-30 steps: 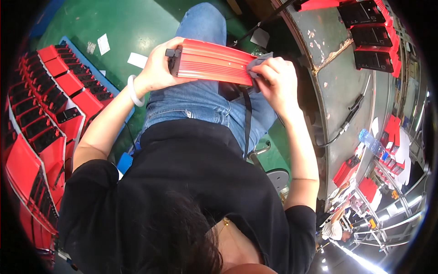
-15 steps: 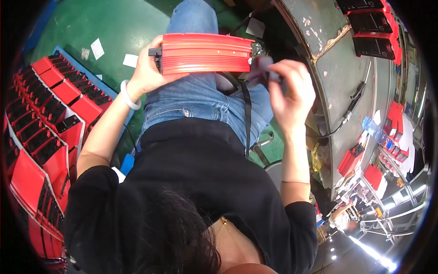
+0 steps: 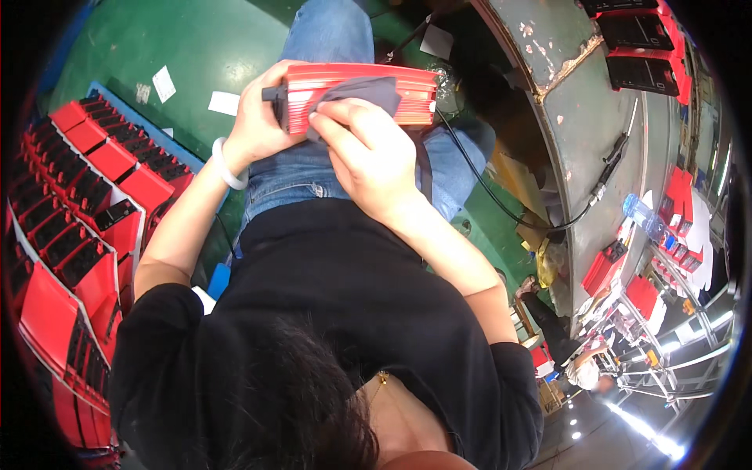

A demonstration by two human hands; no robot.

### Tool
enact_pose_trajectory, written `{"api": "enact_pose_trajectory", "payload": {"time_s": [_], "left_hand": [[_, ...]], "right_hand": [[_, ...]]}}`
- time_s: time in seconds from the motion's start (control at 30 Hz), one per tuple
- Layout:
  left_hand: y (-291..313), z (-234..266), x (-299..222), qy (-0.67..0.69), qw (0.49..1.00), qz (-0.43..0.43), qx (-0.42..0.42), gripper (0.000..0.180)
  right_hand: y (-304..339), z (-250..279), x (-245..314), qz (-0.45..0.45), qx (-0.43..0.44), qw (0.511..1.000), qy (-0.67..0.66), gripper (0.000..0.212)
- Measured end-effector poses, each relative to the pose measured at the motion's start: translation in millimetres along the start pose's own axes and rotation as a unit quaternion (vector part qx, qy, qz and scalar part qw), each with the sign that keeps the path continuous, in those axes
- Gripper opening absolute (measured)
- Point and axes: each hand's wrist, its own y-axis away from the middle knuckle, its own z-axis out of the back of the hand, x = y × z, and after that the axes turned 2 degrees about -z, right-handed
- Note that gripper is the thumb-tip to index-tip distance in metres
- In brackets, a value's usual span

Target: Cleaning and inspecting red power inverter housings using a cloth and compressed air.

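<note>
Above my thighs is a red, ribbed metal-cased device [image 3: 419,94], held level with its long side facing me. My left hand [image 3: 260,119] wraps round its left end, where a black plug-like part [image 3: 272,95] sticks out. A dark grey cloth [image 3: 374,92] lies bunched against the ribbed face. My right hand [image 3: 366,149] pinches that cloth and presses it on the left half of the casing. Some fingers of the left hand are hidden behind the device.
Stacked red-and-black devices [image 3: 110,164] stand on my left beside a blue edge [image 3: 149,125]. A worn grey table [image 3: 576,141] curves along my right, bearing a cable [image 3: 611,172], a plastic bottle [image 3: 644,215] and black-and-red boxes [image 3: 642,74]. Another person [image 3: 583,368] is far off at lower right.
My right hand has come leftward from beyond the device's right end, bringing the cloth onto its face. The left hand keeps its hold, and the device has shifted slightly.
</note>
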Motion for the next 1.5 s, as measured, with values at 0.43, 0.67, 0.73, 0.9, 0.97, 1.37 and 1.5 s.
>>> {"api": "enact_pose_trajectory", "payload": {"time_s": [0.43,0.67,0.73,0.9,0.97,1.37,1.5], "left_hand": [[3,-3,-5,0.009,1.0,0.006,-0.012,0.063],[-1,-8,3,0.015,1.0,0.008,-0.021,0.067],[-9,-10,0,0.0,1.0,0.006,-0.004,0.067],[7,-7,4,0.297,0.917,0.265,-0.002,0.06],[5,-3,4,0.088,0.991,0.103,0.017,0.065],[-6,-3,-5,0.019,0.998,0.061,-0.007,0.076],[2,6,-6,-0.022,0.996,0.067,-0.055,0.076]], "right_hand": [[-4,68,-52,-0.138,-0.133,0.972,0.132,0.02],[16,46,-57,-0.208,-0.123,0.963,0.122,0.021],[13,73,-55,-0.215,-0.169,0.96,0.061,0.021],[35,181,-67,-0.327,-0.361,0.837,-0.25,0.018],[70,242,-105,-0.319,-0.42,0.849,0.041,0.018],[117,339,-184,-0.511,-0.189,0.817,0.187,0.038],[116,295,-142,-0.166,-0.276,0.741,-0.59,0.045]]}}
